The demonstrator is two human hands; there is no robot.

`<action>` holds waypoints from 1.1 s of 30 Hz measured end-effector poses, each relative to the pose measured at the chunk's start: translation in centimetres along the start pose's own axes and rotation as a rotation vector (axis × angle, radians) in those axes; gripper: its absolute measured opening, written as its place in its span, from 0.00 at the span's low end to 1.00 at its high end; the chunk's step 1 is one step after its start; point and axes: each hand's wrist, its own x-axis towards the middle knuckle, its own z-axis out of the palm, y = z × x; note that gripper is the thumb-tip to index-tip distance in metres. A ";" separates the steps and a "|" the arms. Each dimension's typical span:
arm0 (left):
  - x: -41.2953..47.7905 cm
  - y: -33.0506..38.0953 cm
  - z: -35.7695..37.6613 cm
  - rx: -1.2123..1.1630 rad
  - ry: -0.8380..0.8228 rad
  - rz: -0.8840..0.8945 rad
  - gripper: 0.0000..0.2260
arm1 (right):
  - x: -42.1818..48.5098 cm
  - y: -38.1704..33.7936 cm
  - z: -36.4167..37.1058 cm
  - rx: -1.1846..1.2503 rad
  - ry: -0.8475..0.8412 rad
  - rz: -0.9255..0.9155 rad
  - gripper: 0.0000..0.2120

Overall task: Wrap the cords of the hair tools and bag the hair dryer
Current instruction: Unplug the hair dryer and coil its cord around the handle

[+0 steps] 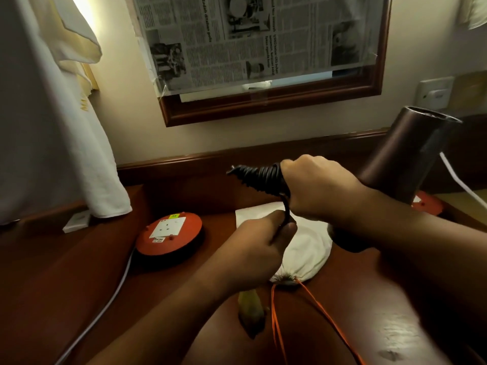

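Observation:
A dark hair dryer (411, 156) is held above the wooden table, barrel pointing up and to the right. My right hand (316, 188) grips its handle, and the black cord (259, 177) is wound around that handle in several tight turns. Just below, my left hand (261, 241) pinches the loose end of the cord between thumb and fingers. Under both hands a white drawstring bag (308, 251) lies flat on the table, its gathered mouth toward me with orange strings (276, 320) trailing forward.
A round orange extension socket reel (170, 237) sits on the table (66, 272) at the left, its white cable running toward me. A white towel (66, 127) hangs at left. A second orange reel (427, 204) shows behind the dryer. A newspaper-covered frame (263, 48) hangs on the wall.

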 end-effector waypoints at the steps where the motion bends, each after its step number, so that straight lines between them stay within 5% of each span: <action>1: 0.0 0.2 -0.4 0.084 0.015 0.021 0.14 | 0.0 -0.1 0.2 -0.042 -0.039 -0.023 0.15; 7: 0.0 -0.4 -2.3 0.193 0.211 0.256 0.10 | -1.6 -0.9 2.0 -0.160 -0.156 -0.191 0.06; 14: -0.5 -2.2 -2.7 0.233 0.342 0.397 0.14 | -2.4 -0.6 1.9 -0.079 -0.280 -0.271 0.11; 18: -0.2 -3.0 -2.9 0.266 0.256 0.373 0.20 | -2.7 -0.8 2.0 -0.112 -0.296 -0.300 0.12; 25: 0.4 -3.8 -3.4 0.247 0.118 0.397 0.11 | -3.4 -0.2 2.9 -0.244 -0.239 -0.247 0.09; 33: 0.2 -3.8 -6.4 -0.265 -0.156 0.174 0.08 | -5.3 0.6 3.2 -0.233 0.111 -0.415 0.05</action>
